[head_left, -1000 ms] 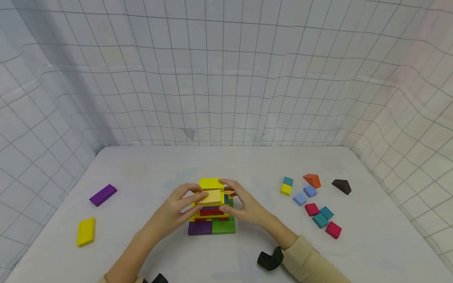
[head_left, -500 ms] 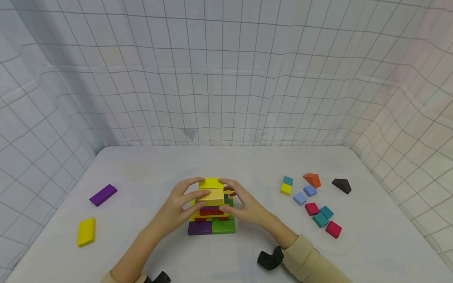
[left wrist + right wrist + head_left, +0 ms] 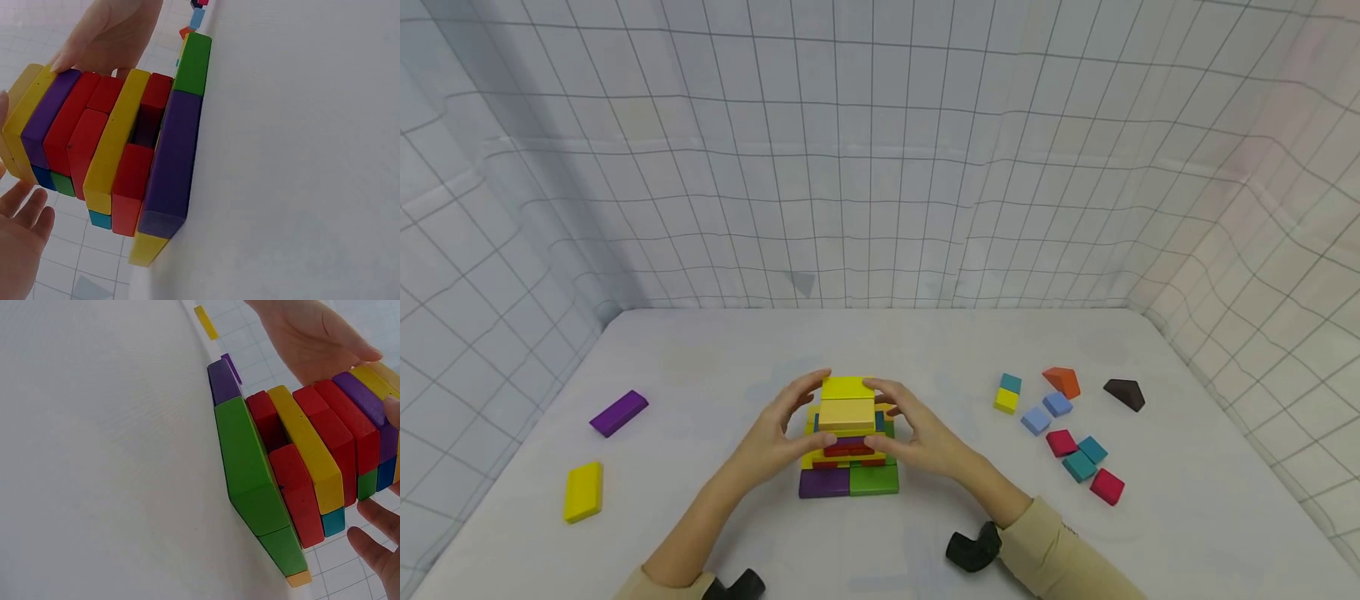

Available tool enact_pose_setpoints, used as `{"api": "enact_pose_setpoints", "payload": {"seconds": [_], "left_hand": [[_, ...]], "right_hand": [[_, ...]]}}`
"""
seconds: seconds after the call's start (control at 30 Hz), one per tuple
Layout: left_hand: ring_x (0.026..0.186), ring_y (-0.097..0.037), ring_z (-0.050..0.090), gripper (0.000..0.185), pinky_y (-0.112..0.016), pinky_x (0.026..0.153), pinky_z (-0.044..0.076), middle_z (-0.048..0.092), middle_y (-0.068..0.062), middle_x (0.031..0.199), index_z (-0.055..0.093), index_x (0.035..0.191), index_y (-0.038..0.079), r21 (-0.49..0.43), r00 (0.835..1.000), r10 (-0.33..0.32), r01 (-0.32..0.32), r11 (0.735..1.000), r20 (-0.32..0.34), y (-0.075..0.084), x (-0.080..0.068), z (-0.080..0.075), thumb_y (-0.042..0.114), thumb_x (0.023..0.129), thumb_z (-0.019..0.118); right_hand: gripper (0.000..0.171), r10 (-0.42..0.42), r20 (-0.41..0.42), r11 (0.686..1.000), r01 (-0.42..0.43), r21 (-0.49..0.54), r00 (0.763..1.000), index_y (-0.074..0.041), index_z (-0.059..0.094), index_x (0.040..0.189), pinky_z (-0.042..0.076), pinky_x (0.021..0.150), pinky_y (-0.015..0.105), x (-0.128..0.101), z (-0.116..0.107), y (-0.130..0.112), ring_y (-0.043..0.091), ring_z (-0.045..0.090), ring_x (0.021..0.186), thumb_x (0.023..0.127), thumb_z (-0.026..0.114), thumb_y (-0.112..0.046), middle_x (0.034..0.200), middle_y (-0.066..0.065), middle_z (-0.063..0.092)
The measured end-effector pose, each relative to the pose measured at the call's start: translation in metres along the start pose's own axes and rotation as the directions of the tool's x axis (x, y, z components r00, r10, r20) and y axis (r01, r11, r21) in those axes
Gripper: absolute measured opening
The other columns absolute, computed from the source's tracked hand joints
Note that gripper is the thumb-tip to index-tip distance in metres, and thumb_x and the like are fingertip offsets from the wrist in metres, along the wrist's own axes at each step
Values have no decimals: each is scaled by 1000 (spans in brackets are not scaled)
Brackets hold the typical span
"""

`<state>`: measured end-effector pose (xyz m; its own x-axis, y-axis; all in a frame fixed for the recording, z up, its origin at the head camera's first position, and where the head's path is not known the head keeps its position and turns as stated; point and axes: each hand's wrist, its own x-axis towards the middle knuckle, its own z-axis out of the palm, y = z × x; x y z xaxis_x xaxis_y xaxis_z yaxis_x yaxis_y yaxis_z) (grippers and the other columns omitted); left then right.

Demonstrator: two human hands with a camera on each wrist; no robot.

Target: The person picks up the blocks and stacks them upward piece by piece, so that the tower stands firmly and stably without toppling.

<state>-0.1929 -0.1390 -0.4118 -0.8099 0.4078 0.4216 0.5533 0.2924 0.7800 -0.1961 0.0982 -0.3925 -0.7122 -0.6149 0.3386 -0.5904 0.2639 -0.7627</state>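
A tower of coloured wooden blocks (image 3: 850, 450) stands mid-table between both hands. A purple block (image 3: 824, 483) and a green block (image 3: 874, 480) form its front base. Red, yellow and purple layers rise above, with a pale tan block (image 3: 847, 414) and a yellow block (image 3: 847, 387) side by side on top. My left hand (image 3: 771, 433) holds the tower's upper left end, thumb in front and index finger at the back corner. On the upper right, my right hand (image 3: 925, 433) grips likewise; its thumb (image 3: 392, 411) touches the upper layers. Some fingertips are hidden behind the blocks.
At left lie a purple block (image 3: 619, 414) and a yellow block (image 3: 583, 492). Several small cubes (image 3: 1078, 467), an orange block (image 3: 1062, 382) and a dark brown block (image 3: 1124, 394) lie at right. A grid-patterned sheet (image 3: 880, 167) surrounds the white table.
The pale tan block has shifted back and right, flush against the yellow block on top. My left fingers have left it and spread to the tower's left end. My right hand stays put.
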Motion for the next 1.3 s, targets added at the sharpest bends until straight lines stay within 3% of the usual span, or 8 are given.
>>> {"api": "enact_pose_setpoints", "payload": {"seconds": [0.13,0.37,0.5,0.6,0.7,0.8,1.0,1.3], "left_hand": [[127,-11,35,68,-15,103,28,34,-10,142,32,140,8,-146,999,-28,31,989,20,-6,0,2,5,82,66],[124,-14,39,64,-13,102,29,36,-15,139,34,138,4,-167,1000,-10,9,986,-5,-8,0,3,4,82,66],[123,-12,39,65,-13,102,30,36,-16,139,33,137,-2,-164,1000,-5,4,987,-5,-7,0,2,3,82,66],[123,-9,39,65,-14,101,30,36,-20,138,33,137,-3,-163,1000,8,-10,987,-11,-6,1,2,1,81,66],[122,-8,39,65,-14,101,31,36,-21,138,33,136,-3,-157,1000,20,-22,987,-15,-6,0,2,-1,80,66],[122,-8,40,65,-15,102,31,36,-16,139,33,137,-2,-148,1000,11,-13,989,-10,-7,0,2,0,80,67],[123,-15,40,65,-17,102,32,37,-12,140,34,138,1,-137,1000,3,-3,991,-4,-6,1,2,2,81,66],[123,-11,39,65,-14,101,31,36,-14,140,34,137,0,-148,1000,8,-8,989,-2,-10,1,4,2,81,66]], "right_hand": [[67,-14,-7,1000,14,-1,1000,-9,27,141,42,91,51,1,5,20,28,44,119,84,63,-4,141,12,33],[71,-41,25,999,41,-22,999,-21,23,143,43,94,44,3,2,30,20,43,121,85,65,-15,144,1,31],[78,-74,27,996,75,-44,997,-16,21,144,41,96,43,1,-24,33,23,42,123,82,68,-12,145,4,30],[72,-102,-85,991,93,-99,991,-8,30,140,43,92,47,-4,-55,42,26,45,119,80,69,-5,139,10,38],[58,-72,-216,979,27,-203,974,-6,43,132,46,85,48,-18,-84,56,26,51,110,80,68,-4,128,11,49],[45,29,-277,955,-108,-275,961,-6,53,124,48,79,47,-39,-105,73,25,53,99,82,67,-6,118,12,55],[35,235,-250,899,-307,-311,939,-3,61,114,48,71,34,-75,-122,98,22,52,85,80,69,-6,102,11,57],[33,335,-235,838,-402,-368,913,-1,62,109,48,72,29,-88,-121,107,19,53,84,78,71,-9,96,7,55]]}}
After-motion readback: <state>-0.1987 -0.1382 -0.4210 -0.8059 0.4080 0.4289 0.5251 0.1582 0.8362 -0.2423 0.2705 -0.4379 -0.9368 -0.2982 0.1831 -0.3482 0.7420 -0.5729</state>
